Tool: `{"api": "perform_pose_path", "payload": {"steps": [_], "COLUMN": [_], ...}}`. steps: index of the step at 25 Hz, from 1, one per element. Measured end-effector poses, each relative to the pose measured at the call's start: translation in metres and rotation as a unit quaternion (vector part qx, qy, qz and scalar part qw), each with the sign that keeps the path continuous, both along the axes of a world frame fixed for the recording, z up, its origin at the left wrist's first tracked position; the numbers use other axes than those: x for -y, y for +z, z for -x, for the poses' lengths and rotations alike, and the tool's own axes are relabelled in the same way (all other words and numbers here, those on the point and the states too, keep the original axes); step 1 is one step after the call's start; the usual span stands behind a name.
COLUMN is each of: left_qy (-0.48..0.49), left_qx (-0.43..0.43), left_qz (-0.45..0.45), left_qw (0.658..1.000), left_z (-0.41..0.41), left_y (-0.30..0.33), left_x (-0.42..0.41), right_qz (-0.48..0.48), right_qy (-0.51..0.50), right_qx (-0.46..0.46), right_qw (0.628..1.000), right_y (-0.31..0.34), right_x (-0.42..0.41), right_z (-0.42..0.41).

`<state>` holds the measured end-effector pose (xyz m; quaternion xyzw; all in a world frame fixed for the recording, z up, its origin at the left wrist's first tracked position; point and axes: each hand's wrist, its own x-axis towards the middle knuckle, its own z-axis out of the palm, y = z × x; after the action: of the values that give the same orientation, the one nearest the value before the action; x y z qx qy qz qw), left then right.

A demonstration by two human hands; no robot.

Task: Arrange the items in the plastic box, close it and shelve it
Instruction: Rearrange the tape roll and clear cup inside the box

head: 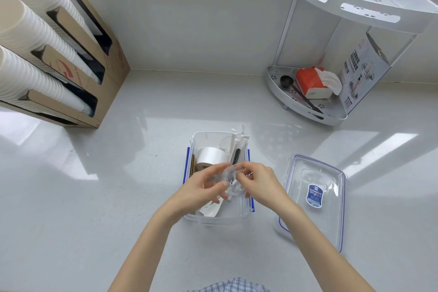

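Note:
A clear plastic box point(199, 219) with blue side clips stands open on the counter in front of me. Inside it I see a white roll point(211, 157), wrapped utensils point(237, 147) leaning at the far right corner, a strip of brown cardboard along the left wall, and white paper near the front. Above the box, my left hand point(201, 185) and my right hand point(258, 181) together hold a small clear plastic piece point(233, 178). The box's clear lid point(315, 197), blue-rimmed with a blue label, lies flat to the right of the box.
A white two-tier corner shelf point(331, 116) stands at the back right, holding a red tissue pack point(310, 80), a black scoop and a printed carton. A cardboard dispenser point(94, 73) with stacked white paper cups point(30, 38) fills the left side.

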<state>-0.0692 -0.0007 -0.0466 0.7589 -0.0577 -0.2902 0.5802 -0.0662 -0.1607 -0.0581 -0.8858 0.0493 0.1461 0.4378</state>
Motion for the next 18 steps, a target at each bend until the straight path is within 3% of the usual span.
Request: {"api": "perform_pose_path", "payload": {"steps": [2, 6, 11, 16, 18], "left_qy": [-0.017, 0.078, 0.142, 0.169, 0.170], "left_qx": [0.042, 0.090, 0.089, 0.071, 0.068], "left_qz": [-0.064, -0.086, -0.051, -0.009, -0.004], "left_qw": [0.997, 0.989, 0.985, 0.983, 0.983], "left_z": [-0.001, -0.003, -0.010, -0.017, -0.018], "left_y": [-0.003, -0.005, -0.003, -0.003, -0.003], "left_x": [0.001, -0.001, -0.016, -0.022, -0.022], "right_qz": [-0.016, -0.011, 0.101, 0.242, 0.251], "right_qy": [0.011, 0.019, 0.017, 0.096, 0.095], "right_qx": [-0.017, -0.011, 0.045, -0.013, -0.039], "right_qw": [1.000, 1.000, 0.994, 0.965, 0.962], "right_y": [0.003, 0.009, 0.010, 0.009, 0.007], "right_x": [-0.001, -0.006, -0.017, -0.043, -0.047], "right_z": [-0.005, -0.025, -0.067, -0.086, -0.091]}}
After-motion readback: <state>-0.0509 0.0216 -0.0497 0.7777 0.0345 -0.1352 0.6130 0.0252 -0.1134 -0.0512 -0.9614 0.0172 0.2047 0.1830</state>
